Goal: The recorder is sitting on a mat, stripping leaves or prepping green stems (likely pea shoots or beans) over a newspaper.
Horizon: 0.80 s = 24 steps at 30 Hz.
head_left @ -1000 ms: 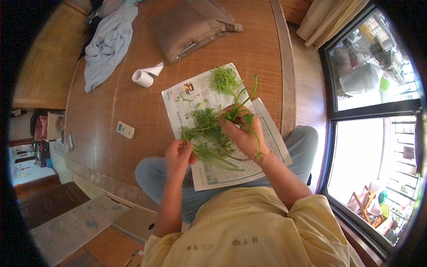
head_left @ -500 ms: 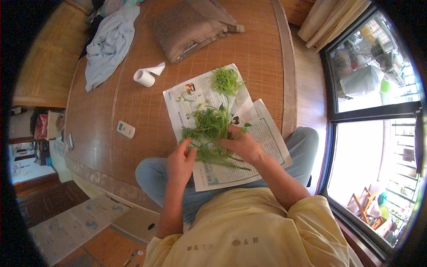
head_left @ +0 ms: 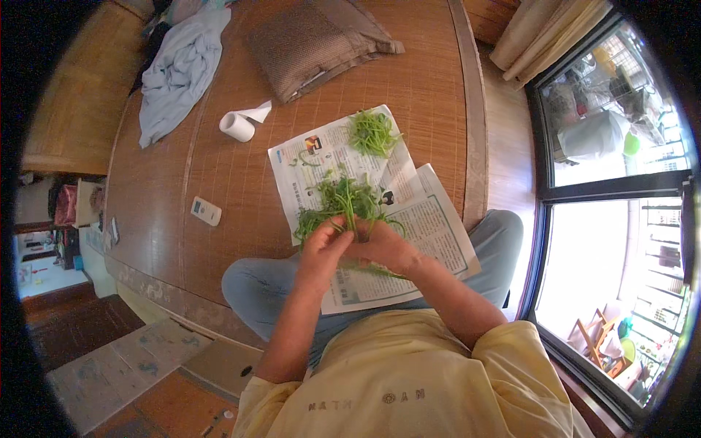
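My left hand (head_left: 326, 239) and my right hand (head_left: 382, 247) meet over the newspaper (head_left: 437, 241), fingers closed on a few green stems (head_left: 349, 209). The stems stand up between my fingertips, leaves pointing away from me. Around and beyond my hands lies a loose heap of leafy green vegetable (head_left: 321, 204), partly covered by them. A second, lighter green pile of stem pieces (head_left: 372, 133) rests at the paper's far edge. Small loose sprigs (head_left: 302, 158) lie on the left side of the paper.
My crossed legs (head_left: 252, 288) flank the newspaper on the wooden-slat mat (head_left: 241, 182). Left of it are a white remote control (head_left: 206, 212) and a paper roll (head_left: 237, 127). Farther off lie a brown cushion (head_left: 321, 47) and a pale blue cloth (head_left: 186, 69). Windows (head_left: 591, 255) line the right.
My left hand has moved right to meet my right hand, which has shifted slightly left and nearer to me. Stems are now upright between both hands' fingers.
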Tool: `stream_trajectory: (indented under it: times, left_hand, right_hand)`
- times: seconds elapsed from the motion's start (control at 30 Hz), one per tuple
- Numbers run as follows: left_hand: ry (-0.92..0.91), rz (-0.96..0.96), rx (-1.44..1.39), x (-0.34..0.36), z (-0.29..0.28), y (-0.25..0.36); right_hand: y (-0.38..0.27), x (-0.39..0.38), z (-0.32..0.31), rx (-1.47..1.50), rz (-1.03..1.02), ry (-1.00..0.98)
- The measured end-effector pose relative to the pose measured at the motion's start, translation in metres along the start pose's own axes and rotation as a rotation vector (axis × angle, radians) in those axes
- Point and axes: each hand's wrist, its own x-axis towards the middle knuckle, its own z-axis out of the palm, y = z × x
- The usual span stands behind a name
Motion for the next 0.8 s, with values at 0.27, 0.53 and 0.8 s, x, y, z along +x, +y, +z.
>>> stream_trajectory:
  times: [0.27,0.53,0.8]
  left_hand:
    - [-0.079,-0.045,-0.217,0.001,0.004,-0.006]
    - [-0.062,-0.140,-0.331,0.013,0.001,-0.016]
    - [0.138,-0.182,-0.424,0.022,-0.020,-0.019]
  right_hand:
    - [0.003,0.006,-0.004,-0.176,0.105,-0.002]
    - [0.018,0.010,0.000,-0.059,0.012,-0.047]
    - [0.001,0.005,-0.002,0.213,0.122,0.001]
